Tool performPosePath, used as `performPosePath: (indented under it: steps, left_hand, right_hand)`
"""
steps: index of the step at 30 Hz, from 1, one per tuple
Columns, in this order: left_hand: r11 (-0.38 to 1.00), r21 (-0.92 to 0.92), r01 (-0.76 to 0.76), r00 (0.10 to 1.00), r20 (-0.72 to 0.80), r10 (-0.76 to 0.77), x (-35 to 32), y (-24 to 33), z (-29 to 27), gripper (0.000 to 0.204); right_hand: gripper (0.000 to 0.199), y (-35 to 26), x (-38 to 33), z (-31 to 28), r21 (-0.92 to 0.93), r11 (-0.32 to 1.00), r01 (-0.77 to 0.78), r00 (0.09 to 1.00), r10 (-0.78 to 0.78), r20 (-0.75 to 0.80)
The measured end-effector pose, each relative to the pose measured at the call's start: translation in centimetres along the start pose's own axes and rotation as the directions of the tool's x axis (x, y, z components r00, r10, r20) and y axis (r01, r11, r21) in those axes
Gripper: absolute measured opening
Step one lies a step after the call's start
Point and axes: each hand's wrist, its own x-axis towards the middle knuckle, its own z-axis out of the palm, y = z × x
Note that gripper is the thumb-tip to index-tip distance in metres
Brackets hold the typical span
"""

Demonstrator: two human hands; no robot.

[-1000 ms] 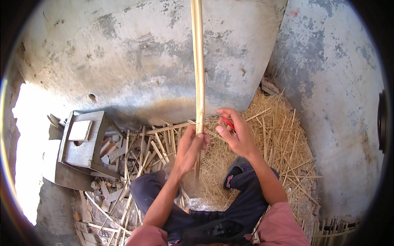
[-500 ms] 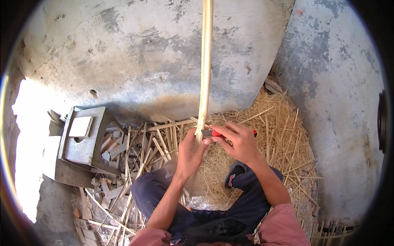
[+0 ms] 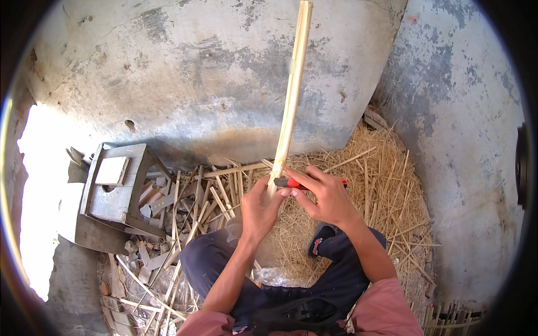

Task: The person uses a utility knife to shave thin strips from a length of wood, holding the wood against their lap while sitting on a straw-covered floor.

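A long pale strip of split wood or bamboo (image 3: 291,101) rises from my left hand (image 3: 259,209), tilted slightly right at its top. The fingers of that hand are closed round its lower end. My right hand (image 3: 326,197) grips the red handle of a knife (image 3: 300,182). The grey blade points left and touches the strip just above the left fingers. Both hands are close together, the thumb tips nearly meeting below the blade. Part of the handle is hidden by the right fingers.
Straw-like shavings (image 3: 386,190) lie heaped at the right, along the wall (image 3: 454,145). Several loose strips (image 3: 216,196) cross rubble at the left, beside an old wooden stool-like piece (image 3: 120,193). My bent legs (image 3: 207,263) are below my hands.
The strip's top has leaned to the right and lower, so its upper end now shows. Both hands have stayed nearly in place, the knife still at the strip.
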Motion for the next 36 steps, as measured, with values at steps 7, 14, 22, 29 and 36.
performPosePath:
  steps: [7, 14, 22, 29, 36]
  left_hand:
    - [0.995, 0.062, 0.076, 0.993, 0.091, -0.081, 0.1, 1.2, -0.7, 0.039]
    - [1.000, -0.002, 0.027, 0.996, 0.080, -0.027, 0.0, 0.5, -0.6, 0.040]
    - [0.999, 0.005, 0.034, 0.995, 0.096, -0.034, 0.1, 0.3, -0.8, 0.034]
    - [0.999, 0.003, 0.051, 0.997, 0.059, -0.051, 0.1, 0.9, -0.8, 0.033]
    - [0.998, 0.049, 0.033, 0.999, -0.002, -0.033, 0.1, 1.6, -0.9, 0.029]
  right_hand:
    - [0.049, -0.5, 0.1, -1.1, 0.152, 0.975, -0.162, 0.968, 0.128, 0.216]
    - [0.048, -0.3, 0.1, -1.0, 0.256, 0.957, -0.137, 0.975, 0.085, 0.206]
    - [0.033, -0.1, 0.2, -1.4, 0.350, 0.871, -0.345, 0.927, 0.257, 0.274]
    - [0.021, -0.2, 0.3, -1.1, 0.346, 0.918, -0.191, 0.979, 0.154, 0.132]
    - [0.020, -1.2, 0.5, -0.6, 0.285, 0.954, -0.094, 0.995, 0.095, 0.010]
